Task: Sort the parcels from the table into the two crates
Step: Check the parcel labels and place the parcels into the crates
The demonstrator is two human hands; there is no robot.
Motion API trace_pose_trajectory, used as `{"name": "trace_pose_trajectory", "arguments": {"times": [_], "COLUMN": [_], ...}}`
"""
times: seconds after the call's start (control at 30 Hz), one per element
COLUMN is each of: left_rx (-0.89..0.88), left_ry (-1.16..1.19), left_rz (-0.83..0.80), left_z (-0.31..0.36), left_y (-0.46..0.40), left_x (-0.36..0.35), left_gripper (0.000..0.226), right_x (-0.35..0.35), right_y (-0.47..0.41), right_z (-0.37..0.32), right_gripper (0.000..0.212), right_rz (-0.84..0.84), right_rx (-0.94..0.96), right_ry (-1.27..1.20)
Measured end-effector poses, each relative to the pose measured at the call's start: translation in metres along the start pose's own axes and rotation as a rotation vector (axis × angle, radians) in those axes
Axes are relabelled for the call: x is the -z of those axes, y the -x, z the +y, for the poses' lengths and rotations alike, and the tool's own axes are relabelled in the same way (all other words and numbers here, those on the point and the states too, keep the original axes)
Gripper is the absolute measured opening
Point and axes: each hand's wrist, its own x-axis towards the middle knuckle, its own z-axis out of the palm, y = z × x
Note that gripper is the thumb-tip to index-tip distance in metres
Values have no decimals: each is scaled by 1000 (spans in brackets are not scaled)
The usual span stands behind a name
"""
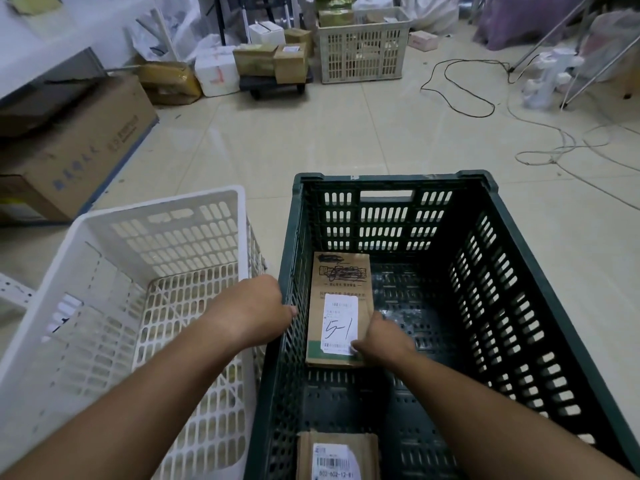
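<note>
Two parcels lie in the green crate (398, 181). The nearer parcel (337, 455) sits at its near end, cut off by the frame edge. Farther in, the brown parcel (341, 306) marked "5-1" lies flat by the crate's left wall; the right hand (382, 341) pinches its near right corner. The left hand (258, 303) curls over the crate's left rim. One white crate (156, 209) stands just left of it.
</note>
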Motion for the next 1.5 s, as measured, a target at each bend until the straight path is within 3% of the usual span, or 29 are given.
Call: {"name": "trace_pose_trajectory", "arguments": {"times": [0.13,0.4,0.57,0.77,0.97,1.2,1.5], "left_rx": [18,56,58,24,1,22,230], "left_ry": [-51,58,61,-25,-29,-54,-26], "left_rz": [14,2,-53,-2,84,298,481], "left_z": [4,3,-1,-4,-8,-16,-30], "left_y": [1,27,67,152,248,362,503], "left_x": [1,4,51,187,372,564,670], "left_gripper": [39,38,36,38,38,40,46], "right_x": [19,95,168,286,445,600,688], "right_y": [14,90,161,262,367,488,602], "right_z": [-5,-38,-81,-169,-283,-402,-472], "right_gripper": [58,43,33,18,18,24,34], "right_rz": [81,139,122,133,192,272,287], "right_rx": [78,274,376,478,559,674,962], "right_ry": [55,223,238,239,259,222,302]}}
